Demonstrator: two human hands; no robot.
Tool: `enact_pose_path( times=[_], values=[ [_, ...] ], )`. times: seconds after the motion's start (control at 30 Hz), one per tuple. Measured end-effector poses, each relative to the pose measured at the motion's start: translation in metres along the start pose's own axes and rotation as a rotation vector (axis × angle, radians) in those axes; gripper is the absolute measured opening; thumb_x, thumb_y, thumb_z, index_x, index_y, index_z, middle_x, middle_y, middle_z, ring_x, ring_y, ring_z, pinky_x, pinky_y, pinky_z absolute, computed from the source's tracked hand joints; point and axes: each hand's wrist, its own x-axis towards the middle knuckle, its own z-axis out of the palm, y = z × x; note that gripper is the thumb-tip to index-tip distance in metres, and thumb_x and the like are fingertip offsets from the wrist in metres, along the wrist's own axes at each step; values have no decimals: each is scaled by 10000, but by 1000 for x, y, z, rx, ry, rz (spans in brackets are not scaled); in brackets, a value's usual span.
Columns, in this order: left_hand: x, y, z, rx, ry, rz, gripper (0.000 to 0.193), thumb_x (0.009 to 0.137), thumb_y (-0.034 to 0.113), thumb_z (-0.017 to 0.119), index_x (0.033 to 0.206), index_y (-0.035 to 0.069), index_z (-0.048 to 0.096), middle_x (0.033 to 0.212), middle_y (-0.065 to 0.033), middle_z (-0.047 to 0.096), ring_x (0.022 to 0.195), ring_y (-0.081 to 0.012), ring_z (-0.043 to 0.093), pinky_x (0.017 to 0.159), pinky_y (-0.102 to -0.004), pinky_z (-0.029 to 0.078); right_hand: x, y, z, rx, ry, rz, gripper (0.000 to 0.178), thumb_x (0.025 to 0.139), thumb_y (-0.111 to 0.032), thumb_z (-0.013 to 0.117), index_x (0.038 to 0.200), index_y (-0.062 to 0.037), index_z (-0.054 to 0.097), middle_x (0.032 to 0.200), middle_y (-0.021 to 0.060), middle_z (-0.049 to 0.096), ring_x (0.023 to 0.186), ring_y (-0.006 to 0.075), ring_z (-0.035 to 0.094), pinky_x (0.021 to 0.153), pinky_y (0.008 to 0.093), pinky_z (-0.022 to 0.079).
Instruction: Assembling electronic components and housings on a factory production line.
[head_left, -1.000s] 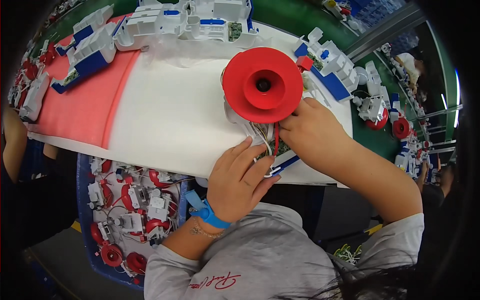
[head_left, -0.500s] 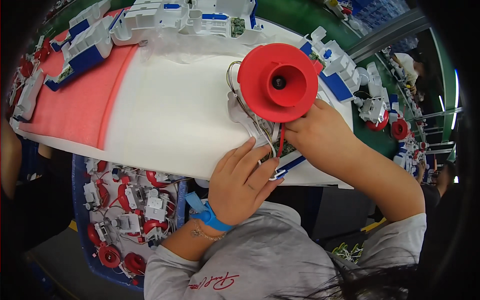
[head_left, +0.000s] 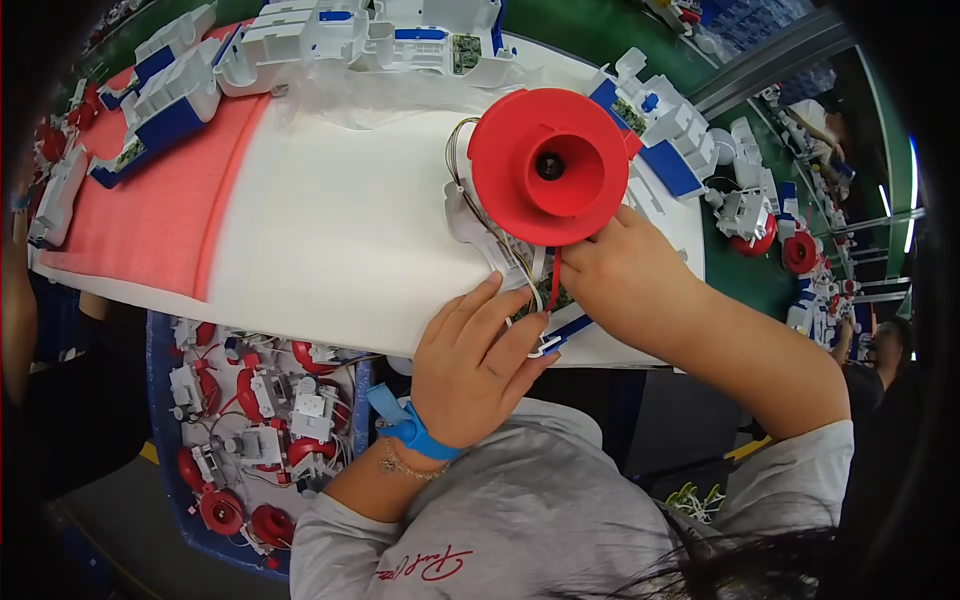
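A red funnel-shaped part with a dark round center stands over a white and blue housing, hiding much of it. Thin wires loop out from its left side, and a red strip runs down below its rim. My left hand, wearing a blue wristband, holds the housing's near end, fingers laid over the wires and thumb at the blue edge. My right hand is closed with its fingertips tucked beneath the red rim, beside the red strip; what they pinch is hidden.
A blue bin of red and white assemblies stands at lower left. Several white and blue housings line the table's far side, some on pink foam. Clear plastic film lies behind the work. More housings sit at right.
The red funnel part and the housing have shifted slightly left, and both hands have moved with them. Their hold looks much the same.
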Motion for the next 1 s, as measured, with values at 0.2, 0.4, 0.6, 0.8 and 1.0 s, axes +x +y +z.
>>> enact_pose_path(
  times=[0.2, 0.4, 0.6, 0.8, 1.0],
  values=[
    [1, 4, 0, 9, -16, -1, 342, 643, 157, 724, 935, 57, 575, 1054, -109, 548, 1026, -320, 522, 793, -382, 431, -1, 0, 3, -49, -1, -34, 99, 613, -125, 582, 684, -78, 632, 735, 38, 591, 784, 197, 551, 716, 308, 415],
    [3, 6, -2, 24, -8, -7, 352, 652, 132, 717, 956, 50, 562, 1075, -121, 539, 1020, -315, 517, 807, -376, 424, -20, 16, -16, 256, 113, -11, 212, 614, -35, 562, 817, -66, 617, 883, 41, 585, 887, 231, 540, 839, 348, 411],
    [2, 10, -11, -10, -58, -94, 325, 668, 99, 703, 951, 34, 557, 1090, -147, 532, 1043, -328, 508, 852, -379, 418, -65, 82, 6, 595, 370, 443, 315, 686, 60, 444, 957, -29, 578, 1006, 129, 565, 999, 301, 505, 886, 364, 393],
    [5, 7, -30, -77, -171, -127, 326, 664, 41, 689, 948, 32, 529, 1091, -167, 519, 1103, -344, 473, 893, -399, 404, -65, 103, 45, 892, 188, 450, 520, 701, 39, 415, 1217, -21, 411, 1250, 175, 407, 1198, 298, 362, 1016, 338, 272],
    [27, -19, -56, -96, -344, -141, 308, 659, 24, 691, 909, 43, 512, 1121, -153, 515, 1146, -346, 436, 914, -387, 391, -46, 115, 68, 975, 215, 306, 536, 695, 20, 433, 1228, -29, 411, 1279, 152, 391, 1221, 278, 339, 1025, 341, 261]
  ],
)
